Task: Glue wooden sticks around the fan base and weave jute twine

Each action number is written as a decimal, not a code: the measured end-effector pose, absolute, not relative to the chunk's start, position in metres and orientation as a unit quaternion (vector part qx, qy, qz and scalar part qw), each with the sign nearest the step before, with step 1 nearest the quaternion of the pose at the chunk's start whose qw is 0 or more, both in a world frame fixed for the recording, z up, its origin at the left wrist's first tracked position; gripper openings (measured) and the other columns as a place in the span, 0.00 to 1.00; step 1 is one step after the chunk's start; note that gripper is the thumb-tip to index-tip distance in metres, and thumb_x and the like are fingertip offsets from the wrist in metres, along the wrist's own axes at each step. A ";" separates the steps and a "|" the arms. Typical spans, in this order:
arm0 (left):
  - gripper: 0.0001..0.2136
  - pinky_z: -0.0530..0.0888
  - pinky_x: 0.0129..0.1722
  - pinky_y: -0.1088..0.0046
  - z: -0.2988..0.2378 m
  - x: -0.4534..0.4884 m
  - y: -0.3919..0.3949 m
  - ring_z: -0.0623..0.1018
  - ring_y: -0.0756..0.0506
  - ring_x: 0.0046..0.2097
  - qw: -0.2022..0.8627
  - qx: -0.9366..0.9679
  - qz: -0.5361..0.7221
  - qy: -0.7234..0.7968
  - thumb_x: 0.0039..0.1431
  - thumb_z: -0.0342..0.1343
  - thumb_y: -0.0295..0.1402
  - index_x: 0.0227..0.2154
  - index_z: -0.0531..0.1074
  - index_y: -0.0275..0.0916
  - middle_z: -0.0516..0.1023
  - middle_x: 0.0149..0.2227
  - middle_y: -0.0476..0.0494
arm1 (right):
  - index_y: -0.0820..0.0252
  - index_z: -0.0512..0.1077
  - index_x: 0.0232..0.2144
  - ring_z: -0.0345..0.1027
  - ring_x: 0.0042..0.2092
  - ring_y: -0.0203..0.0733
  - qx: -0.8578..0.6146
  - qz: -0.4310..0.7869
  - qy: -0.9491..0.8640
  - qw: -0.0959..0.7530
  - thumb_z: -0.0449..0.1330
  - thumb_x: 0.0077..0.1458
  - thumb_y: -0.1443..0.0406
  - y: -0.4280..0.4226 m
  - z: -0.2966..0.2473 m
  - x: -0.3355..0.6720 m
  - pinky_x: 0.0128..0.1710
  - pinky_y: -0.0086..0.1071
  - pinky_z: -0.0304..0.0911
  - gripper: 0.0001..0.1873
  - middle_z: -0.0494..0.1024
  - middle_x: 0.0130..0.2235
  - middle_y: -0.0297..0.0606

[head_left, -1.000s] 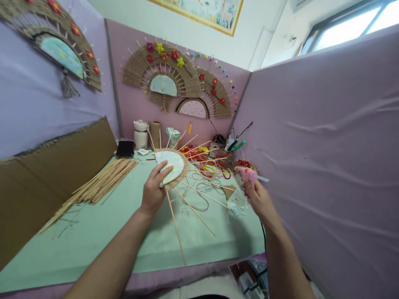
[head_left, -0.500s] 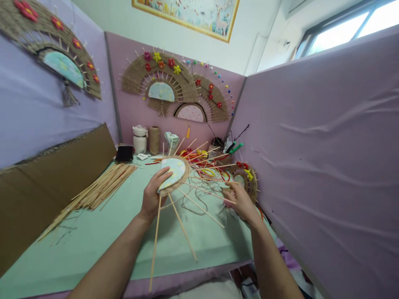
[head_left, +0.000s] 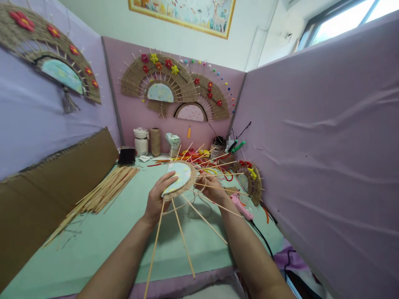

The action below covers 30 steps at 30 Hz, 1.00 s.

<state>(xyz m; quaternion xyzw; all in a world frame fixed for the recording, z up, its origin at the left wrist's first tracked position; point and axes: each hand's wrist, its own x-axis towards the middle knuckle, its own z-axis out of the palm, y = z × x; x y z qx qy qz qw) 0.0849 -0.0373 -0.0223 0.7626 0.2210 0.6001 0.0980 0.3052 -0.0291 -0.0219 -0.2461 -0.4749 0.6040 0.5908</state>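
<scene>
Two hands, one workpiece. Our left hand [head_left: 158, 198] is clamped on the half-woven fan [head_left: 178, 176], thumb on its pale face and fingers under the twine rim. We hold it just above the mint worktop [head_left: 102, 232], around the middle and a bit toward the far edge. Our right hand [head_left: 209, 187] sits at the fan's right rim, fingers curled among the sticks [head_left: 183, 243]; we can't tell if they pinch anything. Of the sticks radiating from the fan we count at least four toward the near edge; the far ones merge with clutter, so no count there. One pink glue gun [head_left: 240, 207] lies just right of our right wrist, near the right edge. One loose stick bundle [head_left: 99, 193] lies along the left edge, beside one cardboard sheet [head_left: 50, 182] leaning on the left wall. There are three wall fans [head_left: 157, 77], and one small fan [head_left: 252, 182] stands on edge against the right wall. Along the far edge: one white lidded jar [head_left: 141, 141], contents hidden; one twine spool [head_left: 155, 141]; one cup [head_left: 172, 143] with something pale and crumpled in it. One pot [head_left: 218, 146] at the far right corner holds tools, with a green-handled tool [head_left: 238, 146] sticking out. One black box [head_left: 126, 155] sits toward the far left corner. A red and yellow wire tangle [head_left: 212, 167] lies behind the half-woven fan.
</scene>
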 end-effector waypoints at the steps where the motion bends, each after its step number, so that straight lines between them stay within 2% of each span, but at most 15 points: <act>1: 0.18 0.69 0.56 0.57 -0.023 0.085 -0.037 0.72 0.40 0.56 0.099 0.764 0.597 0.224 0.59 0.57 0.35 0.52 0.71 0.42 0.71 0.57 0.35 | 0.59 0.70 0.25 0.60 0.26 0.32 -0.237 0.606 -0.461 0.603 0.72 0.40 0.55 -0.031 -0.022 0.308 0.36 0.33 0.63 0.18 0.67 0.24 0.28; 5: 0.18 0.69 0.56 0.58 -0.024 0.086 -0.037 0.72 0.41 0.56 0.101 0.769 0.592 0.220 0.58 0.58 0.32 0.52 0.71 0.43 0.71 0.57 0.36 | 0.57 0.65 0.22 0.50 0.23 0.31 -0.209 0.586 -0.457 0.636 0.69 0.45 0.56 -0.036 -0.015 0.313 0.31 0.30 0.59 0.18 0.56 0.19 0.25; 11: 0.16 0.69 0.55 0.58 -0.023 0.087 -0.037 0.72 0.40 0.56 0.097 0.770 0.585 0.237 0.58 0.58 0.33 0.50 0.72 0.41 0.72 0.56 0.36 | 0.57 0.62 0.21 0.47 0.22 0.31 -0.177 0.570 -0.463 0.655 0.67 0.48 0.57 -0.036 -0.011 0.312 0.26 0.28 0.53 0.18 0.55 0.20 0.26; 15: 0.17 0.69 0.56 0.57 -0.023 0.086 -0.037 0.73 0.41 0.56 0.092 0.769 0.587 0.237 0.58 0.59 0.32 0.50 0.72 0.42 0.72 0.56 0.37 | 0.57 0.61 0.20 0.45 0.22 0.31 -0.188 0.567 -0.464 0.654 0.68 0.46 0.56 -0.037 -0.010 0.314 0.25 0.28 0.50 0.20 0.51 0.19 0.25; 25: 0.16 0.70 0.55 0.56 -0.024 0.085 -0.035 0.73 0.40 0.55 0.087 0.768 0.588 0.241 0.58 0.58 0.34 0.49 0.72 0.42 0.72 0.56 0.36 | 0.56 0.65 0.21 0.49 0.23 0.33 -0.227 0.568 -0.464 0.641 0.67 0.45 0.55 -0.031 -0.019 0.317 0.25 0.29 0.51 0.16 0.56 0.20 0.27; 30: 0.16 0.71 0.54 0.57 -0.024 0.086 -0.034 0.74 0.40 0.55 0.083 0.764 0.595 0.237 0.57 0.58 0.35 0.49 0.73 0.42 0.72 0.56 0.37 | 0.56 0.64 0.20 0.50 0.24 0.34 -0.236 0.578 -0.458 0.633 0.66 0.44 0.58 -0.031 -0.020 0.317 0.27 0.29 0.51 0.14 0.57 0.21 0.27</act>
